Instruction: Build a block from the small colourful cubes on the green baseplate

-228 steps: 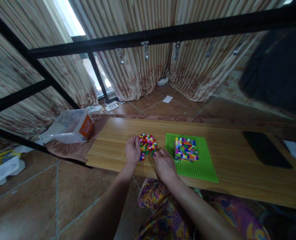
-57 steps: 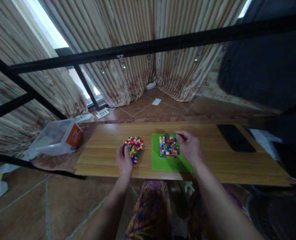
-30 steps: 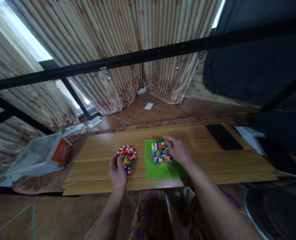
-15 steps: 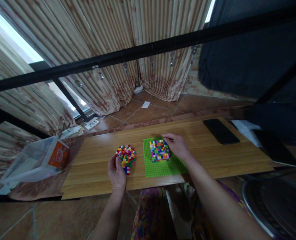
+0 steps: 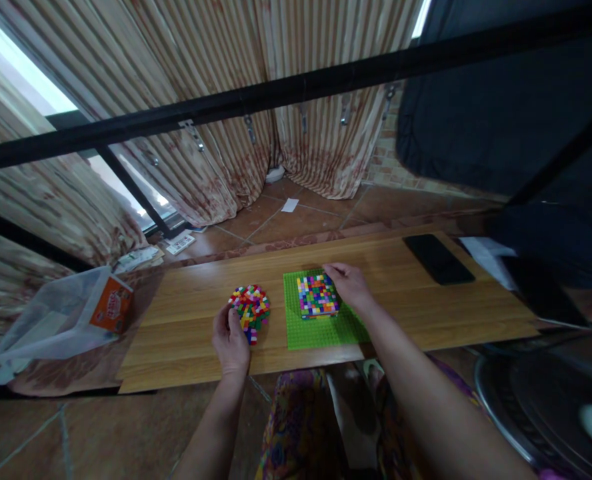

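Observation:
A round heap of small many-coloured bricks (image 5: 250,306) lies on the wooden table (image 5: 426,313). My left hand (image 5: 230,339) rests at the heap's near edge, fingers curled against the bricks; what it grips is hidden. To the right lies a green baseplate (image 5: 316,328) carrying a square block of many-coloured bricks (image 5: 317,296). My right hand (image 5: 349,287) sits at that block's far right corner, fingers pinched together on its top edge.
A black phone (image 5: 438,259) lies flat at the table's far right. A clear plastic box (image 5: 61,313) with an orange label stands off the table's left end. Black metal bars (image 5: 296,87) cross overhead. Striped curtains hang behind; tiled floor lies below.
My right hand left the heap and went to the far right corner of the brick block, where it has stayed. The left hand has kept its place by the heap. The view has shifted.

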Motion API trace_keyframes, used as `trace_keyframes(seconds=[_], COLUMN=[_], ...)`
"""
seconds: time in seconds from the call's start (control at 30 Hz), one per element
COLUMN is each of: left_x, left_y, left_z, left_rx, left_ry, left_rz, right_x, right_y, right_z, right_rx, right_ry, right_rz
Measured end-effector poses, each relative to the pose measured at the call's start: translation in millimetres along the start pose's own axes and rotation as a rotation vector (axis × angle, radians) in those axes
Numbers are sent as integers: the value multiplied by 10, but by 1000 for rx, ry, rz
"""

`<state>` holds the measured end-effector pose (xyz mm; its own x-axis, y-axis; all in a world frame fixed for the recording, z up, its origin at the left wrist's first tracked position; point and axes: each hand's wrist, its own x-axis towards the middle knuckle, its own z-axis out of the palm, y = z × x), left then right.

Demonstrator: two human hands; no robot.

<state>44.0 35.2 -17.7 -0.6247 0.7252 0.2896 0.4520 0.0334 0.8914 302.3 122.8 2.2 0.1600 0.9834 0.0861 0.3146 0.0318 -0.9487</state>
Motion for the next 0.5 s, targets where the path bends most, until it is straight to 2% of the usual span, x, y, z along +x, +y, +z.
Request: trace_keyframes(seconds=[0.5], left_x=[-24], left_y=[44], left_z=[8], left_rx=[-13], left_ry=[-11], left_rz=[-7], right_x=[-12], right_y=[69], right_z=[36], right_rx=[3], right_ry=[-25], right_rz=[123])
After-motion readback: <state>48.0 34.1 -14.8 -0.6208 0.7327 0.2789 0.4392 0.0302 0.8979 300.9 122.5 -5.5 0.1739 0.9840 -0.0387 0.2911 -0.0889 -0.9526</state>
